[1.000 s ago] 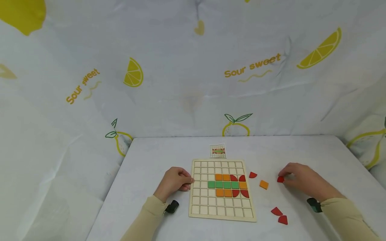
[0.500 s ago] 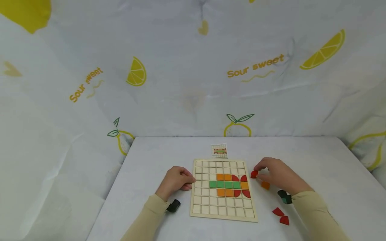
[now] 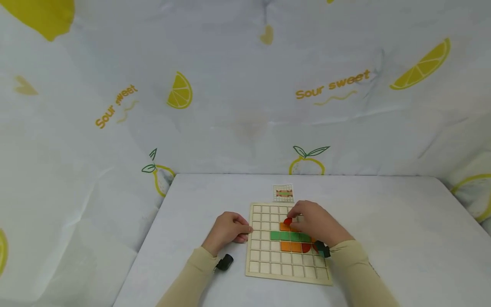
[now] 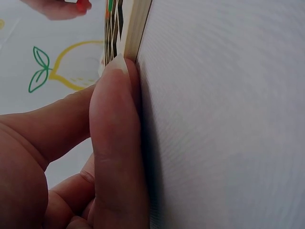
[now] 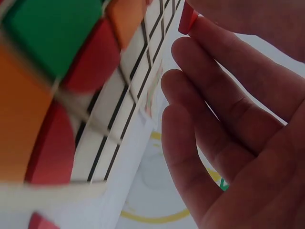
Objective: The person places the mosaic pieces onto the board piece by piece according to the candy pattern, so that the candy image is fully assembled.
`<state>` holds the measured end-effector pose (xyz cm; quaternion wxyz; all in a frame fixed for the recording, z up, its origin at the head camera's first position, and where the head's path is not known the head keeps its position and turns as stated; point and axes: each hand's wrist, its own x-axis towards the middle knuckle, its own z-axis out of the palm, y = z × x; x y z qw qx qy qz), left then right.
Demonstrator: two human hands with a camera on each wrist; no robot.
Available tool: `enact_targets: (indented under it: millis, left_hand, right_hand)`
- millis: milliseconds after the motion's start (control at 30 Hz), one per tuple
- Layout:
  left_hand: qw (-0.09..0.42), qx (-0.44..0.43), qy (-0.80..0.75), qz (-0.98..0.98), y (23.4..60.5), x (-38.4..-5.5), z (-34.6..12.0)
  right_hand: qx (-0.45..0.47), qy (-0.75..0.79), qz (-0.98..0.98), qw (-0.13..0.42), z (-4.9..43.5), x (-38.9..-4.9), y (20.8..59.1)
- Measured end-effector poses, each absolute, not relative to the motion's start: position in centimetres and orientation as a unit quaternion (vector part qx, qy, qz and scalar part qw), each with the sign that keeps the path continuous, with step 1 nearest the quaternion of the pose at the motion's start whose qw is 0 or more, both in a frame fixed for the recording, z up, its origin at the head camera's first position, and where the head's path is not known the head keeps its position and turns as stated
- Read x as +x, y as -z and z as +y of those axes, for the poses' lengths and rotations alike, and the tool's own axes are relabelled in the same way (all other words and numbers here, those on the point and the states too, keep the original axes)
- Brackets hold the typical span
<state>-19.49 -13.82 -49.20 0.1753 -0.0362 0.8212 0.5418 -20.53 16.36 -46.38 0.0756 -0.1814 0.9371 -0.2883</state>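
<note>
A wooden grid board [image 3: 264, 258] lies on the table, with green, orange and red tiles set in some squares. My left hand [image 3: 226, 230] pinches the board's left edge, thumb and finger meeting at the rim [image 4: 136, 28] in the left wrist view. Over the board, my right hand [image 3: 318, 222] pinches a red quarter-circle tile [image 3: 287, 221] above the row of orange tiles. That same red tile [image 5: 187, 20] shows between thumb and fingertip in the right wrist view. The right hand and forearm cover part of the tile pattern.
Behind the board stands a small pattern card [image 3: 284, 193] with a red, orange and green design. A red piece [image 5: 40, 222] lies off the board in the right wrist view. The right arm hides the table there in the head view. A lemon-print cloth [image 3: 245, 106] forms the backdrop.
My right hand has moved left from the table's right side to over the board, carrying the red quarter-circle tile. My left hand stays at the board's edge. The head view has shifted slightly.
</note>
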Motion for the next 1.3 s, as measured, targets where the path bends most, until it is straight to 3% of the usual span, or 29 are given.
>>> enact_targets:
  millis: [433,1300]
  left_hand:
    - [0.179,-0.035,-0.538,0.823,49.4,-19.3,-13.3]
    - [0.174,-0.03,-0.541,0.822,49.4,-19.8,-13.9]
  right_hand:
    - [-0.198,0.244,0.947,0.064,13.3,-19.6,47.2]
    - [-0.233,0.21,0.949,0.037,12.1,-20.1,47.5]
